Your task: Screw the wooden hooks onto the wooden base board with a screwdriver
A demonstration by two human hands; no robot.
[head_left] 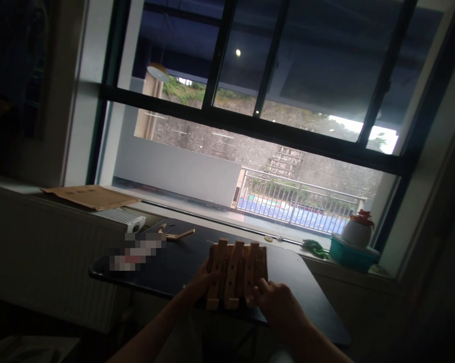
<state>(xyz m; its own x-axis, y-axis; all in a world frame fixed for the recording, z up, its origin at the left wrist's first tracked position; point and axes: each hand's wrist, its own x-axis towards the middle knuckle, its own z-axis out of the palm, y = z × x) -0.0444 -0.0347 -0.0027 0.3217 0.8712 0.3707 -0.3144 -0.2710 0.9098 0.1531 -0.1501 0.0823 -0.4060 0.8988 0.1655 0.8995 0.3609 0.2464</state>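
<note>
A wooden piece with three parallel slats (232, 277), each with dark holes and a turned-up lower end, stands at the near side of the dark table. My left hand (205, 282) grips its left edge, thumb lying over the leftmost slat. At the lower right, my right hand (276, 300) is closed, its curled fingers pressed against the rightmost slat (250, 275). Whether something small sits between those fingers is too dark to tell. Behind the slats shows a brownish body (263, 259), partly hidden.
On the dark table (295, 287), another angled wooden piece (174, 235) lies at the back left, near a blurred-out patch. Along the windowsill are a brown envelope (95, 195), a green cloth (314, 248) and a teal box (352, 253) with a white, red-topped jug (358, 229) on it.
</note>
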